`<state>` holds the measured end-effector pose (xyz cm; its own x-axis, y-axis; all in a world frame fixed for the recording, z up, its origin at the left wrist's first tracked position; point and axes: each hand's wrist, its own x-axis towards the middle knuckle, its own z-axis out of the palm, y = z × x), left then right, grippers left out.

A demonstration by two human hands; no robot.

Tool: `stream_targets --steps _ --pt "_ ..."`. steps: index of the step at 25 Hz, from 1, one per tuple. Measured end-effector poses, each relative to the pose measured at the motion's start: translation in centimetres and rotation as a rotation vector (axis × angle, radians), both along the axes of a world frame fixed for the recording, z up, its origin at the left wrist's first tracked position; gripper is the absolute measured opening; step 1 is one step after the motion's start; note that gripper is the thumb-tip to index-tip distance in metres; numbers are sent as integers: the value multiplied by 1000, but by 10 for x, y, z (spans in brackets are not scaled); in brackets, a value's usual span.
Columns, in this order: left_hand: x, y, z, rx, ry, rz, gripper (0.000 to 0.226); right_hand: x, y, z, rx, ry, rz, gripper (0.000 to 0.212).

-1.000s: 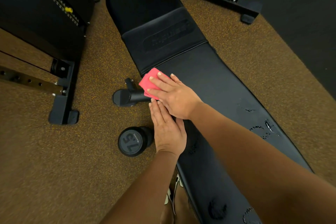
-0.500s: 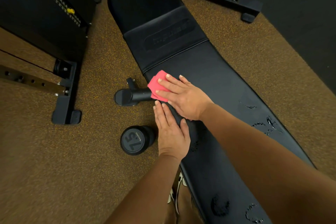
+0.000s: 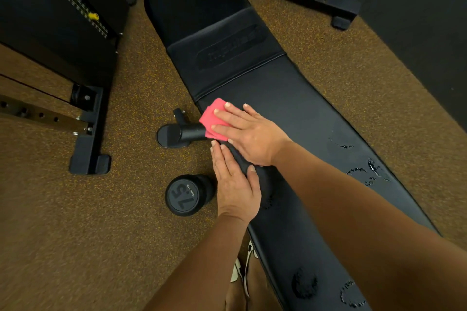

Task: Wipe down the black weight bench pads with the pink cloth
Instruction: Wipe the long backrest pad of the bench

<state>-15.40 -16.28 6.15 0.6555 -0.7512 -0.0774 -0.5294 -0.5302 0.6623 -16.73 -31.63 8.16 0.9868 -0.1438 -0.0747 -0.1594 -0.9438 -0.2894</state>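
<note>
A long black weight bench pad (image 3: 298, 108) runs from the top middle down to the bottom right. The folded pink cloth (image 3: 214, 118) lies at the pad's left edge, just below a stitched cross seam. My right hand (image 3: 250, 134) presses flat on the cloth with its fingers spread. My left hand (image 3: 235, 184) rests flat on the pad's left edge just below the right hand, holding nothing. Wet droplet marks (image 3: 366, 171) show on the pad's right side and near the bottom.
A black dumbbell (image 3: 187, 195) marked 15 lies on the brown speckled floor, left of the bench. The bench's foot tube (image 3: 177, 134) sticks out below the cloth. Black machine frames stand at the left (image 3: 88, 134) and top right (image 3: 328, 0). A shoe (image 3: 242, 270) shows below.
My right hand and the pink cloth have slid slightly right and down along the pad's left edge. The left hand has shifted with it, staying flat on the edge.
</note>
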Motion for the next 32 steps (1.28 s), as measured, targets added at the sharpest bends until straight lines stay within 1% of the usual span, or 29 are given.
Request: stream_targets --steps 3,5,7,9,11,12,13,16,17,18,21,23,24,27,28,29,32 --pt "0 1 0 -9 20 -5 72 13 11 5 -16 59 -239 55" --pt "1 1 1 -33 66 -5 73 23 25 7 -25 106 -331 60" --pt "2 2 2 -41 104 6 76 20 32 5 -8 73 -278 57" --pt "2 3 2 -27 113 8 81 4 29 1 29 4 -152 51" --pt "1 7 3 -21 117 -30 86 -13 21 -2 7 3 -61 52" --pt "-1 9 4 -19 115 -46 86 -18 16 -2 -15 16 -52 54" --pt "-2 11 5 -14 117 -50 86 -18 14 -1 -29 28 -79 55" --pt "-5 17 3 -15 139 -53 83 -3 28 3 -21 68 -302 55" --pt "-6 19 3 -23 152 -57 82 1 35 4 -19 66 -345 55" --pt "-6 19 4 -30 163 -53 82 1 40 3 -14 52 -333 54" --pt "-5 19 5 -49 181 -50 86 -17 37 -1 15 -1 -116 51" --pt "-6 21 6 -44 184 -67 88 -26 26 -2 -8 0 -46 52" --pt "-7 21 6 -35 182 -61 88 -26 23 -1 -11 11 -71 52" --pt "-7 23 3 -17 202 -52 88 -10 39 6 -2 102 -305 55" --pt "-7 23 2 -27 208 -57 88 -5 46 7 -12 119 -345 56" --pt "-7 24 3 -39 211 -57 89 -3 52 7 -11 113 -326 56" --pt "-9 26 6 -69 213 -62 97 -18 55 5 26 31 -139 48"
